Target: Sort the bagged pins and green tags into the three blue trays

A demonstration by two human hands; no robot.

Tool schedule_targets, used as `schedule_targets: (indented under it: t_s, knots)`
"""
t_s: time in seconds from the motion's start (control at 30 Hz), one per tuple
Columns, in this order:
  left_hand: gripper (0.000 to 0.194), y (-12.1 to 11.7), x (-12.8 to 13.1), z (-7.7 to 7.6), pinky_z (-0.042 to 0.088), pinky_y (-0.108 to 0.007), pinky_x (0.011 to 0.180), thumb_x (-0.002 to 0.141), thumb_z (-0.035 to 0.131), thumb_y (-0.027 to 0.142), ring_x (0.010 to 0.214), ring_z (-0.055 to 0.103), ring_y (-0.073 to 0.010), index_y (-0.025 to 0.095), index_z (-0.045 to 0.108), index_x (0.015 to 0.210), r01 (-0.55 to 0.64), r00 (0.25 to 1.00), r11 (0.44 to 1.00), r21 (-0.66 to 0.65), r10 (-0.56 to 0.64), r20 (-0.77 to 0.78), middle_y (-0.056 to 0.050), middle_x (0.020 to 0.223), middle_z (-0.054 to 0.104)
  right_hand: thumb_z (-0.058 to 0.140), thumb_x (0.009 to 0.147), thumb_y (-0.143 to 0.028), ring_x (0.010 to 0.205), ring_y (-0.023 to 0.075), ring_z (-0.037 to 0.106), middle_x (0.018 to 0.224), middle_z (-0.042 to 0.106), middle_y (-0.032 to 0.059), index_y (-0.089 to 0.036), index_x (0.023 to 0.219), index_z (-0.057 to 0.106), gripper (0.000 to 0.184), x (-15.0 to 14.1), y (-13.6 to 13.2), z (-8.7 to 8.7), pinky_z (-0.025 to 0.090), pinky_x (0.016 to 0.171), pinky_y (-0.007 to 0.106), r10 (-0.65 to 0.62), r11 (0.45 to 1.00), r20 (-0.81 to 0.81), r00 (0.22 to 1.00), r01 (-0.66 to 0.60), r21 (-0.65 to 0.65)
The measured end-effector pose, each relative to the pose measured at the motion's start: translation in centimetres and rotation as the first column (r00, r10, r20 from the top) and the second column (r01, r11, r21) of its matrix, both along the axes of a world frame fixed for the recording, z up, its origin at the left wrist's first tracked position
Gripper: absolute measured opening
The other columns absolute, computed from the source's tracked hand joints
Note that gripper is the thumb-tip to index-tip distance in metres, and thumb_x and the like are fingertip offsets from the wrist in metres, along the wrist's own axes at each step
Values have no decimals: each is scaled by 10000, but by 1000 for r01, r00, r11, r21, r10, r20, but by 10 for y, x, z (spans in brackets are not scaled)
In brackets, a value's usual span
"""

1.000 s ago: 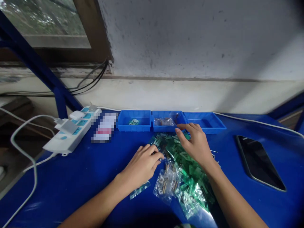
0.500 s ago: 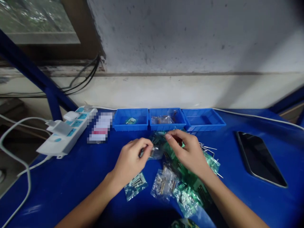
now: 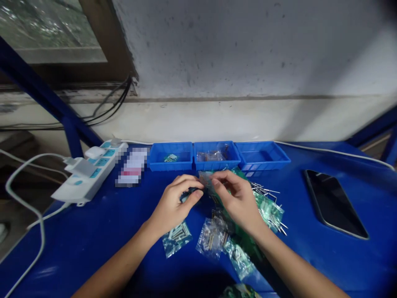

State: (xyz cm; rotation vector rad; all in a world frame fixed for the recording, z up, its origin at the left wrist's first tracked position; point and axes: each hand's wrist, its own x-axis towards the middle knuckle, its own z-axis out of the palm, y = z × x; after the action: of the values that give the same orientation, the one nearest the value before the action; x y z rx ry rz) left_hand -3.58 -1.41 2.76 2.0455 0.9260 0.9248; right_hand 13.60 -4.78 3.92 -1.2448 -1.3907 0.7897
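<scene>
My left hand (image 3: 173, 205) and my right hand (image 3: 237, 198) meet above the blue table (image 3: 93, 231), both pinching one small clear plastic bag (image 3: 204, 182) of parts between their fingertips. Below them lies a heap of small green and clear bags (image 3: 248, 231) holding metal pins. One bag (image 3: 176, 238) lies apart beside my left wrist. Loose metal pins (image 3: 266, 192) are scattered to the right of my right hand. Behind my hands stand three blue trays: the left tray (image 3: 170, 163) holds a small green bag, the middle tray (image 3: 214, 163) holds a clear bag, the right tray (image 3: 263, 161) shows nothing inside.
A white power strip (image 3: 89, 174) with plugs and white cables sits at the left. A blurred card (image 3: 132, 167) lies next to it. A black phone (image 3: 335, 205) lies on the right. A white cable (image 3: 335, 152) runs along the table's back edge by the wall.
My left hand picked a small bag out of the heap and lifted it. My right hand came back from the middle tray and joined it on the bag.
</scene>
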Motion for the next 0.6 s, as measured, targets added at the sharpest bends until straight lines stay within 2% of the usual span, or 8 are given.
schedule_targets:
  t_s: [0.1,0.13,0.2,0.3,0.37,0.4,0.5,0.6]
  knots:
    - [385,2,0,-5,476,-280,730,942,347,402,864,595,-174,169,654,928,-1,989,944,-330,50,139,-72,944,632,467,821,-140,809,174,539,885,583,50,-213,895,656,216,-3,-4,-6,436,711,324,-44,961,280,959,-37,275]
    - [402,3,1,-6,475,-278,709,942,340,414,832,598,-174,160,650,910,-1,981,919,-394,77,178,-68,887,639,451,815,-117,868,191,530,924,566,62,-218,906,661,251,-4,-5,-8,435,744,345,-58,946,339,939,-57,318]
    - [329,4,2,-8,472,-264,670,911,430,407,768,600,-166,152,636,884,-24,971,905,-425,123,206,-47,791,639,448,792,-105,968,228,496,1008,528,84,-224,925,667,283,-5,-6,-10,427,784,386,-98,941,408,908,-49,334]
    - [189,5,2,-8,471,-253,659,861,546,329,729,601,-151,160,629,873,-152,966,957,-247,197,170,-27,786,644,509,765,-173,1014,264,469,1026,522,87,-222,895,676,217,-2,-2,-7,386,849,446,-115,980,396,911,39,196]
    - [136,5,1,-5,478,-265,697,860,551,265,773,606,-152,170,643,891,-223,963,974,-30,226,148,-35,852,650,535,789,-281,921,244,508,921,567,70,-209,825,672,159,1,1,-2,383,832,428,-22,999,259,966,29,-23]
    - [120,4,1,-4,481,-275,726,859,552,231,807,606,-155,178,652,900,-227,967,970,83,214,136,-39,884,649,528,808,-341,849,221,524,849,581,57,-199,780,660,196,3,2,0,394,791,395,31,990,138,990,-11,-143]
    - [165,1,0,-3,482,-306,783,855,543,137,899,586,-165,207,660,948,-148,989,913,379,129,76,-45,953,637,515,821,-438,630,141,494,661,559,20,-170,642,592,331,3,5,3,369,611,287,95,915,-246,965,-181,-360]
    - [261,-1,0,-5,482,-304,753,852,521,76,947,549,-172,238,638,1019,-62,997,840,538,80,-10,-48,1025,611,600,765,-391,530,98,432,575,505,-13,-162,610,559,279,2,5,3,297,512,249,71,881,-413,908,-251,-401]
